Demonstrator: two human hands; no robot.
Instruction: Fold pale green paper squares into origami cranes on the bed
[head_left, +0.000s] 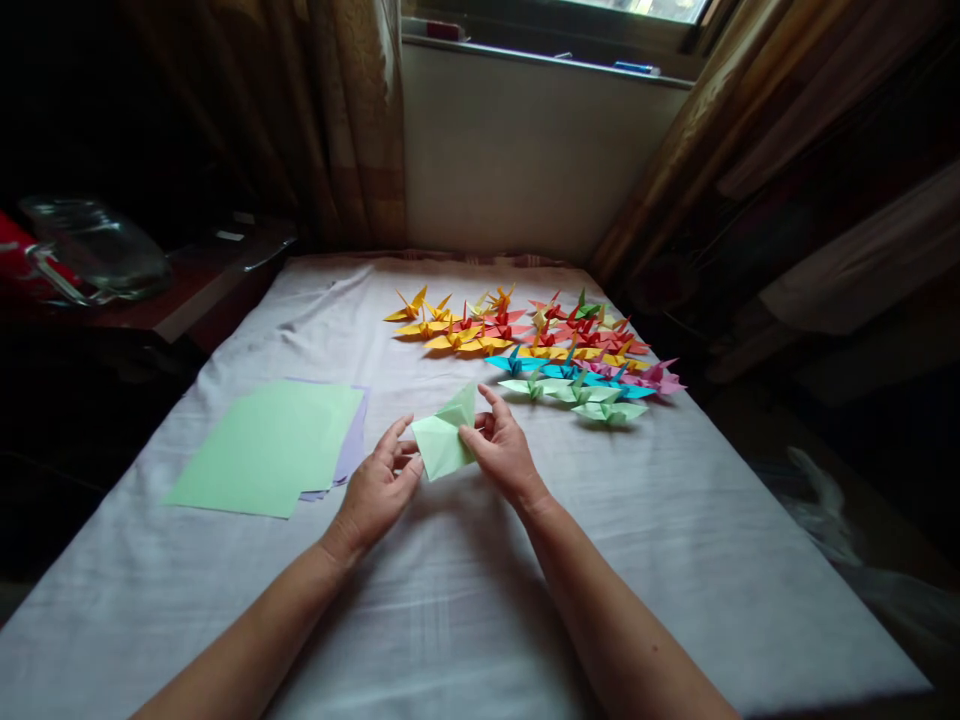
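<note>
Fingers (396,452) of the left hand (373,495) curl in toward the left edge of a partly folded pale green paper square (444,437), thumb and forefinger closed on it; the fingers of the right hand (501,450) pinch its right side, thumb on the near face and the rest tucked behind the sheet where they cannot be seen. That folded paper is held just above the white cloth-covered table (450,600), between the two hands, near the middle of the view, one flap standing up toward the far side. How many layers it has, and what its hidden back looks like, cannot be told. To the left lies a loose stack of flat pale green paper sheets (262,450) with a lilac sheet (352,450) showing only as a strip along its right edge; anything lower in the stack is covered. Beyond the hands sits a crowded cluster of small folded paper cranes (540,345) in yellow, orange, red, blue, pink and green, overlapping so much that single birds are hard to separate. At far left a clear glass jar lying on its side (94,250) rests on a dark side surface, mostly lost in shadow. Brown curtains (360,120) flank a window sill (540,55), where small objects are too dim to identify. No writing or label is readable anywhere.
</note>
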